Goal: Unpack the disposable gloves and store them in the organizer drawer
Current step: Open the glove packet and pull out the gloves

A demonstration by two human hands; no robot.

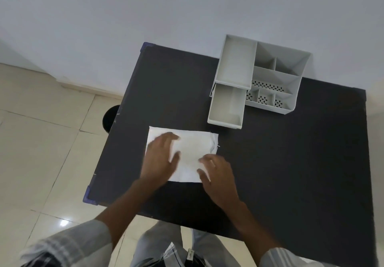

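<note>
The left hand [161, 158] lies spread and flat on the white packet of gloves [192, 150], fingers pointing toward the far edge of the desk [291, 163]. The right hand [218, 175] sits at the packet's near right corner with fingers loosely curled; motion blur hides whether they pinch the edge, so I cannot tell. The packet rests flat near the left edge of the desk, roughly midway between near and far edges.

The step in hand looks like opening the packet. To do it well, the left hand should pin it down while the right finds a seam or loose corner and peels gently, so thin gloves do not tear.

The packet looks soft, thin and slightly crinkled, with a ragged right edge. The desk is dark and matte. Toward the far right corner stands a pale grey plastic organizer [295, 67] with rigid compartments and perforated floors; its drawer [227, 109] is pulled out and empty, just beyond the packet.
</note>
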